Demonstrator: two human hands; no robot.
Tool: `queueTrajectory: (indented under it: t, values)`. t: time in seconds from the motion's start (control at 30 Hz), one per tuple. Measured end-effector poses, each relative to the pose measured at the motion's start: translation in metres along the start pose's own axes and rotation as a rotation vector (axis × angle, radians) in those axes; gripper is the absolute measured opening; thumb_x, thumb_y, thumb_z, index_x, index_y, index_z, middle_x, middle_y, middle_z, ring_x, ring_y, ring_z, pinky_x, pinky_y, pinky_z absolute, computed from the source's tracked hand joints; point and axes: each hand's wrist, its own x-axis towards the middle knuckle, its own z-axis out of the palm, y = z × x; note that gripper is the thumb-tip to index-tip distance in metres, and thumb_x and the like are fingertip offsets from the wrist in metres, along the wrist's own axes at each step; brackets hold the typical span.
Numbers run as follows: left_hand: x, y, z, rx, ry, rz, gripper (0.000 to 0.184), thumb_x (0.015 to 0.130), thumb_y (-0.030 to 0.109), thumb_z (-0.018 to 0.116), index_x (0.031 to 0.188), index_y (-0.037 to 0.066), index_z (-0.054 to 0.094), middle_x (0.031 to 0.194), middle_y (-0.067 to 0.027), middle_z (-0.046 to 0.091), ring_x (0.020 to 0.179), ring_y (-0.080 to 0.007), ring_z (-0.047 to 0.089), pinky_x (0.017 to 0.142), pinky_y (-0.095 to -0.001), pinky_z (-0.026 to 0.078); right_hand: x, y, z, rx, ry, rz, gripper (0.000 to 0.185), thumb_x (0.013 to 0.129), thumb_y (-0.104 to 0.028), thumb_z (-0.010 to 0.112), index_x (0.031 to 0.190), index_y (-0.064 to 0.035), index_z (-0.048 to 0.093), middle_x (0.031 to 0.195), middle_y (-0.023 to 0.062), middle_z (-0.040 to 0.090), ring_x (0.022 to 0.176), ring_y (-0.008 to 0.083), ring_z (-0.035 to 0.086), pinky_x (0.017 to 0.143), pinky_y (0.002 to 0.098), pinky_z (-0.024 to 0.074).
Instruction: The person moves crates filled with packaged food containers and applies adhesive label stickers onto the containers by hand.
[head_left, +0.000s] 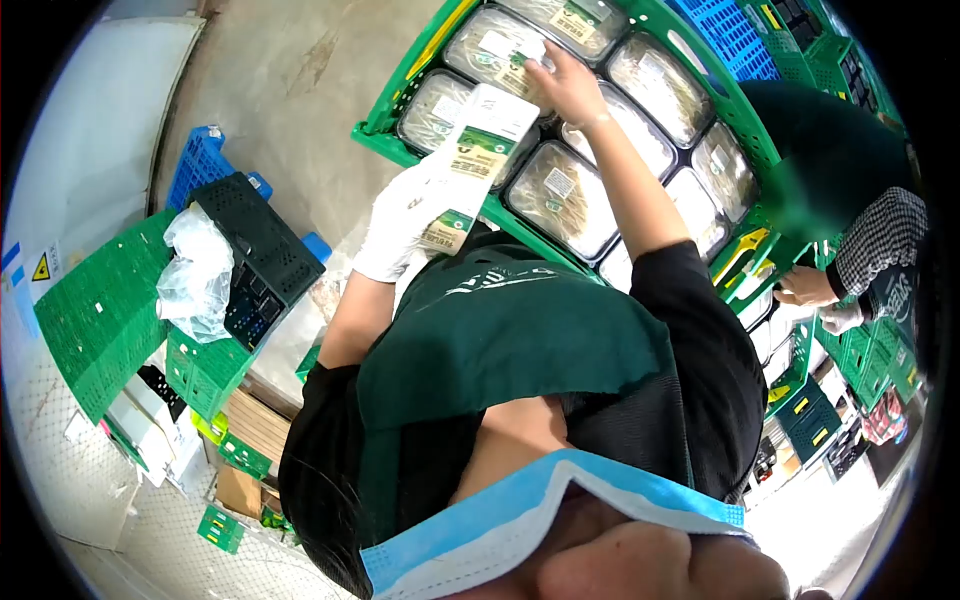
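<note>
My left hand, in a white glove, is closed around a strip of printed labels with green and cream bands. The strip reaches up over the near edge of a green crate. Inside the crate sit several clear-lidded packs of pale, stringy food, some bearing small white stickers. Bare and with its fingers apart, my right hand is over a pack in the upper part of the crate. Its fingertips are close to a green and cream label on that lid; whether they touch it I cannot tell.
On the right, a co-worker's hands are at another green crate of packs. To my left, a clear plastic bag lies on a black crate beside green crates. A blue crate stands at the top right.
</note>
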Motion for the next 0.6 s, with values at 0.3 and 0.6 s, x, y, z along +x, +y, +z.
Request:
queueTrajectory:
  t: [0.3, 0.6]
  values:
    - [0.011, 0.018, 0.075, 0.235, -0.436, 0.164, 0.024, 0.075, 0.006, 0.055, 0.099, 0.001, 0.054, 0.095, -0.0079, 0.055, 0.087, -0.0144, 0.051, 0.074, -0.0252, 0.042, -0.135, -0.049, -0.091, 0.382, -0.267, -0.121, 0.022, 0.074, -0.016, 0.061, 0.091, -0.0017, 0.055, 0.072, 0.0063, 0.059, 0.065, 0.0118, 0.055, 0.059, 0.0239, 0.0426]
    - [0.021, -0.047, 0.102, 0.928, -0.357, 0.628, 0.015, 0.074, 0.016, 0.053, 0.081, 0.004, 0.058, 0.076, -0.0111, 0.057, 0.067, -0.0224, 0.056, 0.059, -0.0309, 0.045, -0.082, 0.087, -0.146, -0.023, 0.026, 0.189, 0.026, 0.073, -0.028, 0.057, 0.087, -0.0060, 0.059, 0.076, 0.0108, 0.061, 0.067, 0.0201, 0.060, 0.065, 0.0285, 0.0466]
